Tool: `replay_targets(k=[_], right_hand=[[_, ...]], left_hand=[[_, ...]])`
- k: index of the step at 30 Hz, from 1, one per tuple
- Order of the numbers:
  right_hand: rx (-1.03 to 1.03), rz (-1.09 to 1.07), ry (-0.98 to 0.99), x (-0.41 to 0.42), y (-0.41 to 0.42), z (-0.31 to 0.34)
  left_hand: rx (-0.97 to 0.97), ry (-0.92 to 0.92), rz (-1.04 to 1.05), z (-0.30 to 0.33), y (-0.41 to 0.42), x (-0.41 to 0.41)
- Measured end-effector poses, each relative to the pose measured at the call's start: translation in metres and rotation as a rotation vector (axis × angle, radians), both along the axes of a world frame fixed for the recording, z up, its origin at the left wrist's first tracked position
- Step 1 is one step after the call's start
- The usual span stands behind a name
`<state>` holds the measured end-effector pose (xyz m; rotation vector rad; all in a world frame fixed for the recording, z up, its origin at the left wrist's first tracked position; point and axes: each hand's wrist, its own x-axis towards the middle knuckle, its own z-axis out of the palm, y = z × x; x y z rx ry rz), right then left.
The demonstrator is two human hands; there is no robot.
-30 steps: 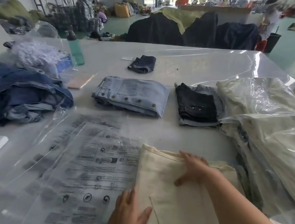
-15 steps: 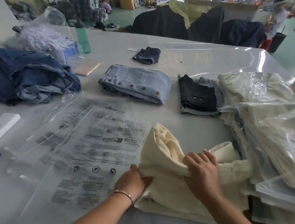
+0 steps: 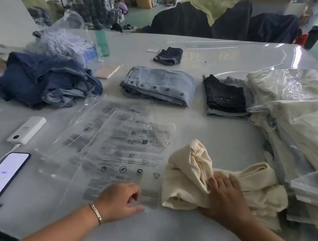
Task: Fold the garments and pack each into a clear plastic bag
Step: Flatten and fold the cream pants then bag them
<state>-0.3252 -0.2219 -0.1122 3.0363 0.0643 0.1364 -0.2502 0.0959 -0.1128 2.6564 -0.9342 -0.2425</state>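
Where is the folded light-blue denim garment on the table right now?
In the head view, the light-blue denim lies mid-table, between the dark-blue denim pile on its left and the black garment on its right.

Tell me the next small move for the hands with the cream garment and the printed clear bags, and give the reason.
Probably the left hand, fingers curled on the near edge of the top printed clear plastic bag, should lift that edge to open the mouth. The right hand already presses the folded cream fabric garment, which lies right beside the bag and not yet inside.
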Motion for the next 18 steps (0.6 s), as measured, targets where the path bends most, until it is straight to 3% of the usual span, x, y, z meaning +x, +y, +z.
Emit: replay_targets(k=[5, 11, 15, 18], right_hand=[[-0.092, -0.012, -0.023, 0.015, 0.011, 0.002], [0.034, -0.178, 0.047, 0.034, 0.011, 0.027], [0.173, -0.318, -0.032, 0.040, 0.020, 0.052], [0.220, -0.400, -0.142, 0.037, 0.032, 0.065]], left_hand=[[0.155, -0.066, -0.283, -0.004, 0.053, -0.023], [0.068, -0.364, -0.558, -0.004, 0.059, -0.018], [0.111, -0.496, -0.582, -0.005, 0.058, -0.012], [-0.035, -0.383, -0.380, 0.001, 0.051, -0.004]])
